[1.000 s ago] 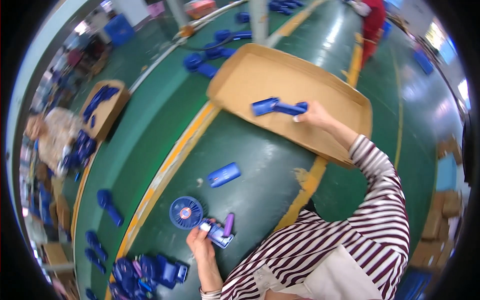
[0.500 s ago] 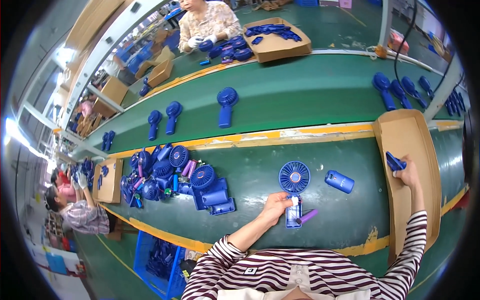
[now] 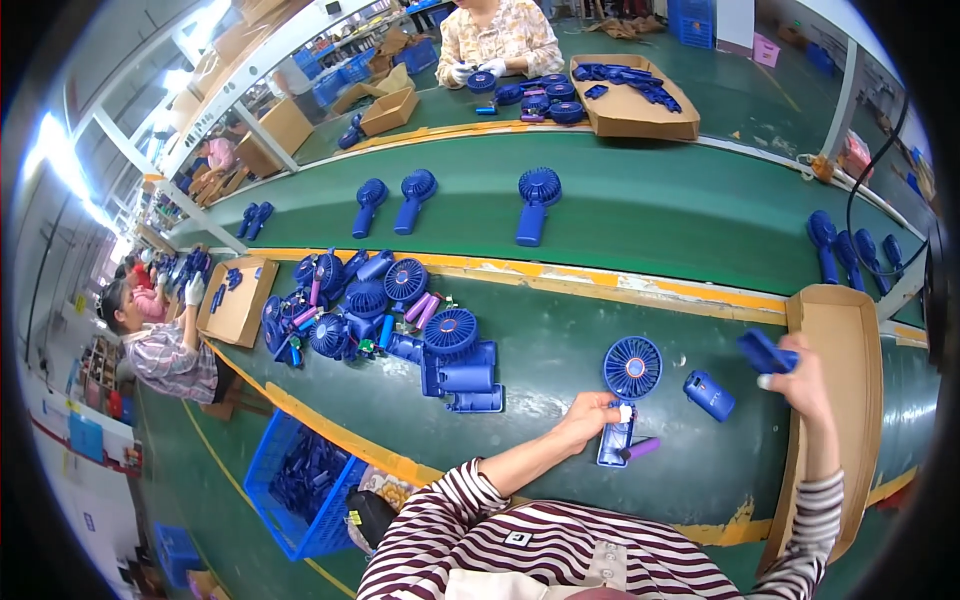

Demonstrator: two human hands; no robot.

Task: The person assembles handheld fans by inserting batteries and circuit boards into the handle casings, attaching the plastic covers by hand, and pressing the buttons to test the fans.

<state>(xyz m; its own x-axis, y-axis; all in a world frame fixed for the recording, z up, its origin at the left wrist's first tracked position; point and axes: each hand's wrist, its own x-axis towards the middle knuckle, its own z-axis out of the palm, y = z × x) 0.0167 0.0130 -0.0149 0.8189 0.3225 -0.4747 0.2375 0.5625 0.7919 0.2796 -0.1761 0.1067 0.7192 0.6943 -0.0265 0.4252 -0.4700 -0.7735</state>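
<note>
My left hand (image 3: 588,420) pinches the upper handle of a blue handheld fan (image 3: 633,367) lying on the green bench. The handle's inside is exposed, with a small white part under my fingertips. A purple cylindrical battery (image 3: 645,448) sits against the handle's right side. Between my hands rests a blue handle cover (image 3: 709,396). My right hand (image 3: 806,384) grips a blue plastic piece (image 3: 764,351), probably a handle shell, raised by the left edge of a long cardboard tray (image 3: 842,400). Motion blurs that piece slightly.
To the left, a heap of blue fans, shells and purple batteries (image 3: 418,306) covers the bench. Beyond it runs a green belt (image 3: 460,220) carrying upright-looking fans (image 3: 540,195). A co-worker (image 3: 498,45) handles parts opposite; a blue crate (image 3: 262,470) stands below left.
My right hand has lifted the blue piece out of the cardboard tray and moved it left. My left hand keeps hold of the fan. The whole view has shifted.
</note>
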